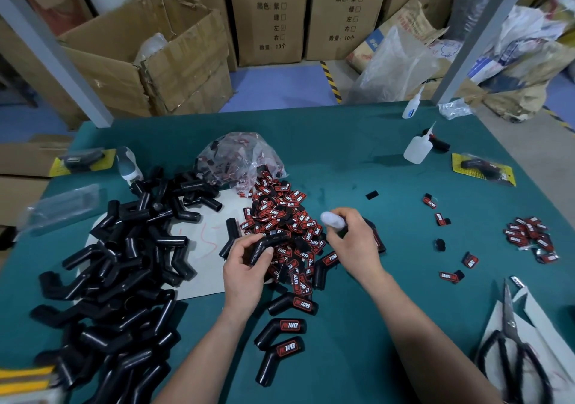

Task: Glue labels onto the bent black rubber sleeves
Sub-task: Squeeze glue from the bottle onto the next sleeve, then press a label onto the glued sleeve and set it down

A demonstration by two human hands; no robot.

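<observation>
Gluing barely started: left hand [245,266] grips a bare sleeve [270,242], right hand [354,243] grips a glue bottle [333,220]; few labelled sleeves [292,305] done, big unlabelled pile [124,263] to go

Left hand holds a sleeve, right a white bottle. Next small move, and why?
Probably bring the white bottle in the right hand to the sleeve the left hand holds and dab glue: that sleeve shows no label, and the label pile lies beneath.
</observation>
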